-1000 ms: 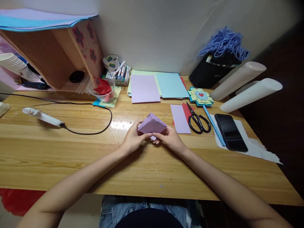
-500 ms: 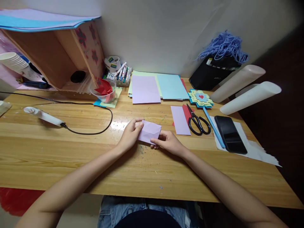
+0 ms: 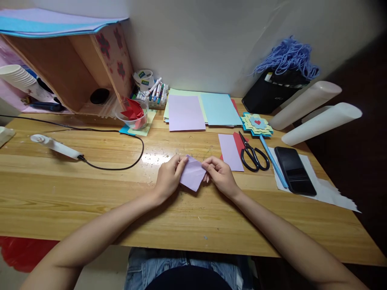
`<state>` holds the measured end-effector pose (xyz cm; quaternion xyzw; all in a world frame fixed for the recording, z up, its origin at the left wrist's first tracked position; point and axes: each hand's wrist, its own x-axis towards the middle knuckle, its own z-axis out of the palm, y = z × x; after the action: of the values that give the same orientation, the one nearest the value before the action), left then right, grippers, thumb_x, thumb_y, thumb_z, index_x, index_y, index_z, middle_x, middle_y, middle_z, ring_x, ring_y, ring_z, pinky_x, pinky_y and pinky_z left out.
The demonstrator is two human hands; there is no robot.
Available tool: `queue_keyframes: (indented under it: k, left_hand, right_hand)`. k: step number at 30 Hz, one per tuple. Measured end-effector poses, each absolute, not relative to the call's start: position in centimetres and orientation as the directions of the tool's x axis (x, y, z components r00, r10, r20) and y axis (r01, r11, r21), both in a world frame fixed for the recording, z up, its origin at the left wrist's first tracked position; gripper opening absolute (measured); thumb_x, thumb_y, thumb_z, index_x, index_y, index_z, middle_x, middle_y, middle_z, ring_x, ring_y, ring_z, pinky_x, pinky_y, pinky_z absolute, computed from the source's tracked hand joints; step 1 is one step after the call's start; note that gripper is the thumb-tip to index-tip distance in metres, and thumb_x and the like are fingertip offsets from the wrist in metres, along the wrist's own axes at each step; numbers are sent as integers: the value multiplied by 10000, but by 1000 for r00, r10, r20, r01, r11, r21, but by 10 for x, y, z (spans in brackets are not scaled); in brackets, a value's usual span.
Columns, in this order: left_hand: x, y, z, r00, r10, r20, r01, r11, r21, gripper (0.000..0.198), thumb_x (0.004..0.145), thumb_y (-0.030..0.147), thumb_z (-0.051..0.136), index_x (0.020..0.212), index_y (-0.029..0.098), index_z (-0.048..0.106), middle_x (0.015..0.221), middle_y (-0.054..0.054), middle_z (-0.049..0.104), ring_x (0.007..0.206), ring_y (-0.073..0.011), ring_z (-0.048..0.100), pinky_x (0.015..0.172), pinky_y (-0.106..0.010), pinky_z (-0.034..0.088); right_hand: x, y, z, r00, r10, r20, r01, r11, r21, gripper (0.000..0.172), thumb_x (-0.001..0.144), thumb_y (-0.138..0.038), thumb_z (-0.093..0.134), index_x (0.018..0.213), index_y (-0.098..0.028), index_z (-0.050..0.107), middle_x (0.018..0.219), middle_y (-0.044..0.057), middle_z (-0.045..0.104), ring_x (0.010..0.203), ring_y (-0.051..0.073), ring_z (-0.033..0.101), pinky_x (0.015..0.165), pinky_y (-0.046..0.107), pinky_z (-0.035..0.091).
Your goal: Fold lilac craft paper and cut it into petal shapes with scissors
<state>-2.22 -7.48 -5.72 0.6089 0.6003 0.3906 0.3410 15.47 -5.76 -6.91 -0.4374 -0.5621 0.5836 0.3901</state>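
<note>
A creased piece of lilac paper (image 3: pixel 191 177) is held just below the middle of the frame. The left hand (image 3: pixel 169 176) grips its left edge, thumb laid on top; the right hand (image 3: pixel 223 177) pinches its right corner between thumb and fingers. Right of centre lie a lilac strip (image 3: pixel 231 154) and black scissors (image 3: pixel 250 150) (blades pointing toward the frame's top).

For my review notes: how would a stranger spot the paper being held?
Over the middle of the wooden table are the left hand and right hand. Between them is the creased lilac paper, hand-held, unlike the lilac sheet and lilac strip lying flat beyond.
</note>
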Motion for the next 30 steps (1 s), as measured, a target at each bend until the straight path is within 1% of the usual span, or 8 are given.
queue_keyframes:
  k: [4,8,12,15,19,22,25,30]
  left_hand:
    - [-28,-67,-55,21,999,-35,313,27,949,420,826,480,447,553,165,391,530,45,346,499,-78,319,468,-211,246]
    - [-30,-66,-52,122,987,-109,291,69,954,420,767,467,541,519,146,434,514,48,362,484,-64,319,455,-205,225]
    - [-27,-68,-53,114,978,-174,178,152,972,320,678,437,653,643,142,534,545,45,460,491,-66,398,470,-191,288]
    - [-23,-69,-54,160,951,-265,-38,275,961,368,618,402,715,833,153,551,706,-2,588,606,-106,531,571,-222,402]
    - [-17,-71,-58,275,902,-334,-155,384,910,330,741,464,579,832,148,552,768,-50,608,682,-143,548,631,-266,427]
    - [-15,-73,-61,105,957,-271,-69,279,958,296,820,439,467,729,160,506,663,0,522,614,-117,462,589,-242,383]
    - [-18,-74,-59,-13,993,-121,155,122,980,292,864,385,403,666,174,437,624,23,445,593,-108,398,564,-225,340]
    - [-24,-75,-58,166,984,66,458,-136,879,212,896,329,358,800,188,483,692,14,507,622,-109,445,588,-221,338]
  right_hand:
    - [157,-56,-69,-463,874,-147,51,-139,-989,249,839,-425,498,793,-183,466,524,-24,600,392,88,512,401,194,396]
    - [156,-56,-69,-581,799,-159,119,-110,-987,253,801,-414,559,832,-167,511,659,-4,617,564,107,576,522,218,450]
    - [153,-60,-67,-509,847,-149,174,-69,-982,252,778,-412,585,839,-168,564,645,-17,578,540,101,537,470,206,417]
    - [151,-62,-66,-363,917,-167,71,-151,-986,262,795,-437,552,887,-192,538,567,-40,549,434,99,498,416,220,419]
    - [149,-59,-66,-295,943,-155,-36,-173,-984,303,775,-428,579,974,-206,523,683,-10,602,509,118,546,457,236,462]
    - [147,-58,-66,-403,900,-168,-32,-197,-980,357,727,-368,647,1018,-191,542,872,29,630,755,151,593,651,259,494]
    - [147,-61,-65,-543,809,-227,58,-234,-970,315,707,-334,673,951,-162,573,852,29,629,771,150,575,694,262,467]
    - [153,-60,-61,-534,819,-211,108,-181,-978,308,766,-405,601,936,-148,597,846,33,620,741,143,550,665,247,429]
